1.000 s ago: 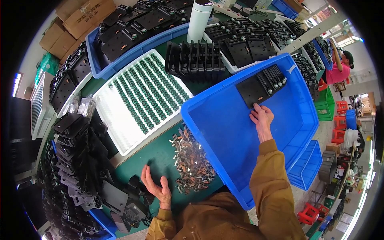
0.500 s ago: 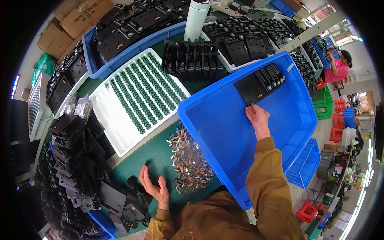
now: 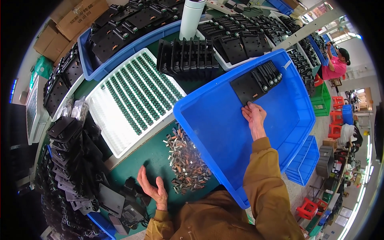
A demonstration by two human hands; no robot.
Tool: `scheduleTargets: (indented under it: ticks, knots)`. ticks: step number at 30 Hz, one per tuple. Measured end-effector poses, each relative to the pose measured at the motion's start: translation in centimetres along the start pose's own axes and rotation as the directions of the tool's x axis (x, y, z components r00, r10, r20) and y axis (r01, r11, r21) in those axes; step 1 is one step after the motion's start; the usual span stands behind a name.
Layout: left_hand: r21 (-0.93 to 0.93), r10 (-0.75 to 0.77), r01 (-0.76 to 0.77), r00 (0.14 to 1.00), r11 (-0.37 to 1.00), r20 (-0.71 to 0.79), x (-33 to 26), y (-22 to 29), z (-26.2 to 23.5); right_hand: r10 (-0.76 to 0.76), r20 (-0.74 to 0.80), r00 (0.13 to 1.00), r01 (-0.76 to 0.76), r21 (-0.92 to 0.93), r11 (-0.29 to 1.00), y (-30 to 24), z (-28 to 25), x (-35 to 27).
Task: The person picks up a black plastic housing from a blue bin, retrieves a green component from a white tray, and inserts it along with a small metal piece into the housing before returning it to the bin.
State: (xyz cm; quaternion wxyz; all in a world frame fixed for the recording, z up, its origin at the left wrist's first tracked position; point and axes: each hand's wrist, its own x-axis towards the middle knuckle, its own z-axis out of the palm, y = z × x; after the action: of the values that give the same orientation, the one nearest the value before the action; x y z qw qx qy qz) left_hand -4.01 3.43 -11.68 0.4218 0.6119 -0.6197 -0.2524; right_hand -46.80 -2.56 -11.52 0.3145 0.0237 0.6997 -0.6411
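My right hand (image 3: 253,117) reaches into the big blue bin (image 3: 224,132), which sits tilted over the right edge of the green workbench (image 3: 156,160). Its fingers lie stretched out and close together, tips pressed against the near edge of the black plastic plates (image 3: 256,82), a small stack fanned out at the bin's far corner. I cannot tell whether the fingers pinch a plate or only push on it.

My left hand (image 3: 152,190) hovers low at the near edge of the workbench, palm turned up, fingers loosely spread and holding nothing. Just to its right is a heap of small metal clips (image 3: 186,164), lying against the bin's near-left wall. Just to its left lie dark plastic parts (image 3: 80,160), piled along the bench's left edge.

Behind the clips, a white tray (image 3: 132,98) of green components in rows fills the bench's middle. Beyond it, a row of upright black plates (image 3: 188,58) stands before a white cylinder (image 3: 192,18) at the far edge.
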Motion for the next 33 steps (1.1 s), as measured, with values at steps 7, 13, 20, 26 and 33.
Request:
scheduleTargets:
  ticks: [7, 13, 20, 26, 33]
  knots:
    - [-0.019, 0.006, -0.006, 1.000, 1.000, 0.002, 0.1, 0.0, 0.1, -0.010, 0.004, 1.000, 0.010, -0.043, 0.999, -0.2, 0.2, 0.4]
    - [-0.028, 0.000, 0.000, 1.000, 1.000, 0.013, 0.1, 0.1, 0.0, -0.025, -0.038, 0.999, 0.022, -0.066, 0.998, -0.1, 0.1, -0.2]
    - [-0.055, -0.003, 0.003, 1.000, 0.998, 0.005, 0.0, 0.0, 0.1, -0.024, -0.041, 0.999, 0.022, -0.063, 0.998, -0.1, 0.3, 0.3]
    - [-0.062, -0.015, 0.016, 1.000, 0.998, 0.006, 0.1, 0.1, -0.1, -0.032, -0.031, 0.999, 0.030, -0.060, 0.998, -0.1, 0.1, 0.3]
    - [-0.049, -0.020, 0.021, 1.000, 0.999, 0.013, 0.0, 0.0, 0.2, -0.059, -0.031, 0.998, 0.056, -0.072, 0.996, -0.2, -0.1, 0.1]
